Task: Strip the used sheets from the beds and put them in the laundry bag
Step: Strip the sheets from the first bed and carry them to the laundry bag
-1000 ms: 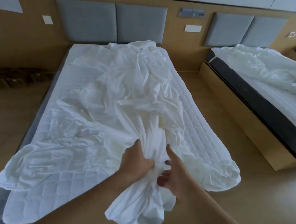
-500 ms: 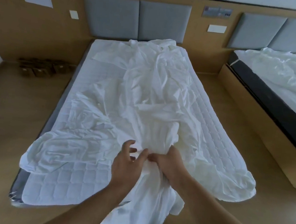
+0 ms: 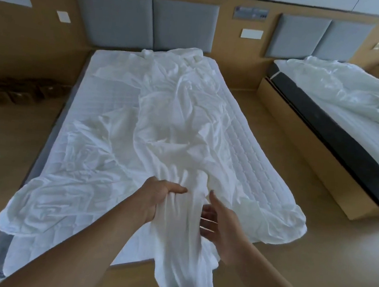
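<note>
our left hand (image 3: 158,196) squeezes a bunch of the white sheet (image 3: 162,126) so we can pull it off the bed (image 3: 238,134). our right hand (image 3: 218,226) is open beside it, ready to grab more.

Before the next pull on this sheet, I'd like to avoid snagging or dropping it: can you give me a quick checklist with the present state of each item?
1. Left hand grips the bunched white cotton sheet: ok.
2. Right hand has hold of the sheet: not ok, fingers spread, beside it.
3. Sheet free at the grey padded headboard: cannot tell, far end is bunched there.
4. White quilted mattress pad stays flat: ok.
5. Laundry bag within reach: cannot tell, none in view.
</note>
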Demonstrator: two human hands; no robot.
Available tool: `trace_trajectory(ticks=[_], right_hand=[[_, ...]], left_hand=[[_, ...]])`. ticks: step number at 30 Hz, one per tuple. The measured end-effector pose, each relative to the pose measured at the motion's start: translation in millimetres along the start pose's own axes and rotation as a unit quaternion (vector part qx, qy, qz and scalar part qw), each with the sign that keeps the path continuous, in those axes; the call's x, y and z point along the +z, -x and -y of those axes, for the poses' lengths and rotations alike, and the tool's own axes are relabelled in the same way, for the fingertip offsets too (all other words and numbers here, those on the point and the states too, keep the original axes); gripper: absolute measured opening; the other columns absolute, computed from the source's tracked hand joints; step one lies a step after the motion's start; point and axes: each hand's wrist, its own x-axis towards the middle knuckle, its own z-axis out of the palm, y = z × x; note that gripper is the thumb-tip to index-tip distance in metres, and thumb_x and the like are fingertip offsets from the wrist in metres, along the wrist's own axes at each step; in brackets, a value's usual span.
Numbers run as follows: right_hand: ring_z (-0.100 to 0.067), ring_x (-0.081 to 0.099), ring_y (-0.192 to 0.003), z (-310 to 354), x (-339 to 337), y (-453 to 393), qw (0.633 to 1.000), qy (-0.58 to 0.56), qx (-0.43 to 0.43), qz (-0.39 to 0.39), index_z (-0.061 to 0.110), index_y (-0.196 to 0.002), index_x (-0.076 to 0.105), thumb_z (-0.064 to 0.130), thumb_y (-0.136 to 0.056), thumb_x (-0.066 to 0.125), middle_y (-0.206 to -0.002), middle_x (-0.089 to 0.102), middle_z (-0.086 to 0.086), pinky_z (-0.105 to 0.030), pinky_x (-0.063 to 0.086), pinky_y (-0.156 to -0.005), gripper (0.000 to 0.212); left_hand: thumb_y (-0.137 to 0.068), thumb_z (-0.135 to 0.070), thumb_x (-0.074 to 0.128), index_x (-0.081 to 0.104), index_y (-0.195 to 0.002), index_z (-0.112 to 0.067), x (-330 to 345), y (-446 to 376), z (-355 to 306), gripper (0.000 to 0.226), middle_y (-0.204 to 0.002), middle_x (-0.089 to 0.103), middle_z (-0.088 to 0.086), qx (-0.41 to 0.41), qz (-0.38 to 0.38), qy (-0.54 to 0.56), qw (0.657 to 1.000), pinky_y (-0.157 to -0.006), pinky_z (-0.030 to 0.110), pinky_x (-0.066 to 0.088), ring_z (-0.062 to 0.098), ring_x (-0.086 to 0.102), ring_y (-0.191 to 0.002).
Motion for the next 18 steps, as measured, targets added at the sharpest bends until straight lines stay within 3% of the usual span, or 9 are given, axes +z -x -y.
trace_trajectory(ticks=[3, 5, 7, 9, 12, 14, 16, 18], right_hand=[[-0.046, 0.056, -0.129, -4.3, -25.2, -33.7, 0.984, -0.130, 0.109, -0.062, 0.008, -0.150, 0.042, 0.063, -0.084, 0.073, -0.139, 0.051, -0.027, -0.056, 0.053, -0.101, 0.091], [-0.046, 0.042, -0.142, -5.2, -33.1, -52.1, 0.982, -0.104, 0.133, -0.086, 0.018, -0.159, 0.030, 0.066, -0.078, 0.077, -0.154, 0.037, -0.024, -0.061, 0.047, -0.107, 0.105], [-0.045, 0.041, -0.141, -3.8, -32.7, -70.1, 0.985, -0.054, 0.123, -0.111, 0.019, -0.157, 0.032, 0.060, -0.075, 0.084, -0.159, 0.033, -0.018, -0.061, 0.046, -0.108, 0.106], [-0.043, 0.058, -0.120, -1.4, -23.8, -87.2, 0.986, -0.044, 0.105, -0.121, 0.009, -0.147, 0.045, 0.038, -0.078, 0.090, -0.140, 0.052, -0.018, -0.057, 0.055, -0.094, 0.088], [-0.037, 0.066, -0.085, 12.6, 0.8, -99.0, 0.990, 0.016, 0.054, -0.130, -0.005, -0.125, 0.059, 0.001, -0.089, 0.076, -0.098, 0.065, -0.020, -0.047, 0.057, -0.070, 0.041], [-0.033, 0.065, -0.079, 41.0, 19.2, -101.9, 0.986, 0.097, -0.004, -0.136, -0.008, -0.114, 0.062, 0.000, -0.092, 0.070, -0.089, 0.065, -0.019, -0.045, 0.058, -0.067, 0.024], [-0.034, 0.068, -0.082, 90.1, 37.2, -98.7, 0.972, 0.156, -0.097, -0.148, -0.005, -0.103, 0.067, 0.009, -0.092, 0.070, -0.093, 0.068, -0.020, -0.051, 0.061, -0.074, 0.018], [-0.031, 0.068, -0.087, 151.0, 53.5, -87.7, 0.958, 0.143, -0.202, -0.148, 0.003, -0.099, 0.068, 0.016, -0.092, 0.070, -0.104, 0.069, -0.017, -0.048, 0.063, -0.074, 0.015]], left_hand=[[-0.066, -0.009, 0.093, 0.050, -0.117, -0.006, 4.2, 9.7, -1.4, 0.067, -0.109, 0.069, 0.020, 0.030, -0.029, -0.063, 0.997, -0.086, 0.055, 0.061, 0.037, 0.073, -0.093], [-0.070, -0.011, 0.091, 0.049, -0.114, -0.009, 0.0, 16.6, 0.8, 0.061, -0.111, 0.066, 0.015, 0.027, -0.024, -0.097, 0.995, -0.091, 0.050, 0.060, 0.032, 0.070, -0.098], [-0.066, -0.013, 0.093, 0.051, -0.117, -0.009, -8.4, 22.1, 2.7, 0.066, -0.114, 0.067, 0.012, 0.023, -0.008, -0.118, 0.993, -0.093, 0.047, 0.059, 0.030, 0.070, -0.101], [-0.059, -0.019, 0.095, 0.052, -0.122, -0.011, -17.0, 28.0, 3.1, 0.077, -0.119, 0.065, 0.009, 0.021, 0.001, -0.147, 0.989, -0.098, 0.046, 0.057, 0.027, 0.067, -0.107], [-0.044, -0.032, 0.096, 0.050, -0.131, -0.012, -31.1, 36.4, 4.3, 0.100, -0.127, 0.060, 0.006, 0.023, -0.010, -0.151, 0.988, -0.104, 0.045, 0.052, 0.026, 0.061, -0.115], [-0.047, -0.030, 0.096, 0.046, -0.135, -0.008, -42.0, 39.6, 4.1, 0.103, -0.131, 0.057, 0.005, 0.018, -0.030, -0.133, 0.991, -0.104, 0.041, 0.050, 0.025, 0.058, -0.118], [-0.058, -0.017, 0.096, 0.053, -0.127, -0.005, -54.3, 41.4, 2.5, 0.082, -0.119, 0.067, 0.009, 0.014, -0.056, -0.107, 0.993, -0.094, 0.043, 0.057, 0.028, 0.067, -0.106], [-0.062, -0.012, 0.094, 0.062, -0.123, -0.008, -64.3, 44.1, -0.3, 0.069, -0.106, 0.076, 0.013, 0.017, -0.064, -0.089, 0.994, -0.087, 0.048, 0.061, 0.033, 0.074, -0.095]])
